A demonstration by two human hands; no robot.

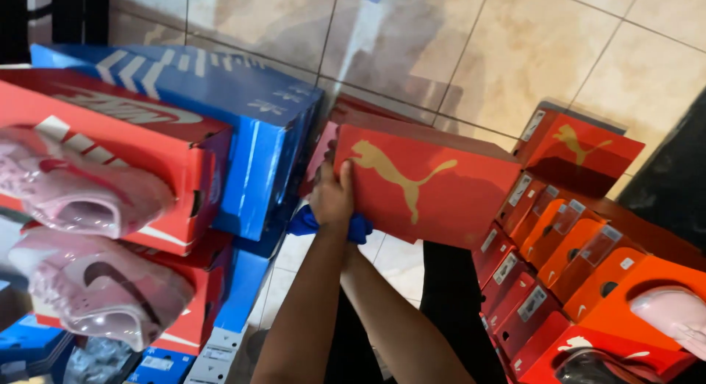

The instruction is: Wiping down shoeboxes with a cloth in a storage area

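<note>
A: Starting with the largest thing, what is seen?

B: A tiled floor (515, 53) in beige is seen across the top. Stacks of shoe boxes are set on both sides. On the left, a blue shoe box (243, 112) is stacked beside a red shoe box (132, 156), with pink sneakers (81, 237) wrapped in clear film shown in front. On the right, a leaning row of red and orange shoe boxes (559, 259) is seen.

A: What is held?

B: A red shoe box with a gold leaping-cat emblem (423, 189) is held up in the centre, between the stacks, above the floor. Its left end is gripped by the left hand (331, 196), fingers closed around the edge. A blue cloth (305, 224) is bunched just below that hand.

A: And the right hand?

B: Only its forearm is seen, reaching under the box; the hand is hidden, so its grip cannot be told.
</note>
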